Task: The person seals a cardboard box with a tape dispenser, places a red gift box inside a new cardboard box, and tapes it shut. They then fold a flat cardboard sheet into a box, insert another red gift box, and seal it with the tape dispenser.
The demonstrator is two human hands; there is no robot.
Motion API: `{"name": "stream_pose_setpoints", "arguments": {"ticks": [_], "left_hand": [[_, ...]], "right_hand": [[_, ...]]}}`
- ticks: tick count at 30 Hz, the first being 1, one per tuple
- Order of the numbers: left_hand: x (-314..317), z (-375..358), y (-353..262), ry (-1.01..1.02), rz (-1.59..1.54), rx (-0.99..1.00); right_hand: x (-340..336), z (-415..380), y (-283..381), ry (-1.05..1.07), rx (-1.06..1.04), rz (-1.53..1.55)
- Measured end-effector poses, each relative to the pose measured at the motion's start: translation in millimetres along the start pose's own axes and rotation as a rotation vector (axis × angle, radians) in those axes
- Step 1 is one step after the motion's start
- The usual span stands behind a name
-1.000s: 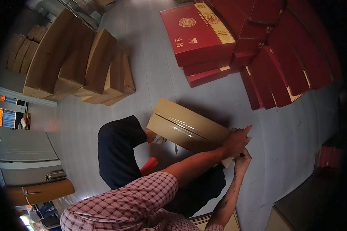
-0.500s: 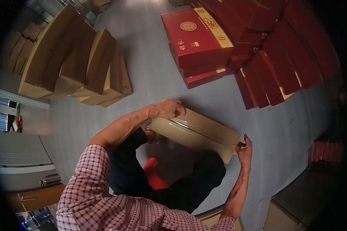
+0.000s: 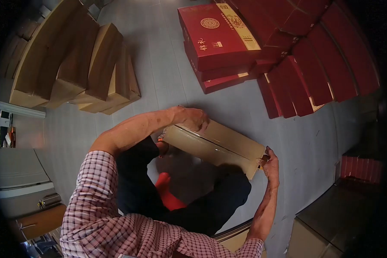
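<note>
head view: a long brown cardboard box, wrapped in clear glossy tape, lies across the person's lap, slanting from upper left to lower right above the grey floor. the left hand lies palm down on the box's upper left end, fingers curled over its top edge and holding it steady. the right hand is pressed against the box's lower right end, fingers bent around that corner; something small seems to sit between the fingers and the cardboard there, but the view is too small to tell what it is. both forearms are bare, with checked pink-and-white sleeves rolled up above them. dark trousers show under the box, and a red sock sits just below its middle.

on the floor well beyond the box, at upper right, stands a low stack of red gift boxes with gold trim and a round emblem on the lid, and to its right a row of more red boxes leans one against another. at upper left, a group of plain brown cartons leans together, well apart from the hands.
</note>
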State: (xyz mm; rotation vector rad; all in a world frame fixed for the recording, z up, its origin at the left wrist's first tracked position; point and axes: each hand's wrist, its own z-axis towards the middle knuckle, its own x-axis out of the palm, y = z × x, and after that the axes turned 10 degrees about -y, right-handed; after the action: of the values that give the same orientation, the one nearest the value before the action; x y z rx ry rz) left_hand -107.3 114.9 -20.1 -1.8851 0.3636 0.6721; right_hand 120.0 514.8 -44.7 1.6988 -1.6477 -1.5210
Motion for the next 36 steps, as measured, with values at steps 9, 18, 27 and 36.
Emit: {"name": "stream_pose_setpoints", "arguments": {"ticks": [9, 18, 27, 36], "left_hand": [[-8, 4, -27, -0.022, 0.119, -0.097], [-4, 9, -1, 0.113, 0.14, -0.045], [-14, -7, -4, 0.055, 0.232, -0.02], [-17, -24, 12, 0.047, 0.188, -0.051]], "right_hand": [[-4, 5, -16, 0.088, -0.001, 0.149], [-8, 9, -9, 0.157, 0.018, 0.11], [0, 7, 24, 0.057, -0.192, -0.222], [-3, 25, 12, 0.208, -0.074, -0.216]]}}
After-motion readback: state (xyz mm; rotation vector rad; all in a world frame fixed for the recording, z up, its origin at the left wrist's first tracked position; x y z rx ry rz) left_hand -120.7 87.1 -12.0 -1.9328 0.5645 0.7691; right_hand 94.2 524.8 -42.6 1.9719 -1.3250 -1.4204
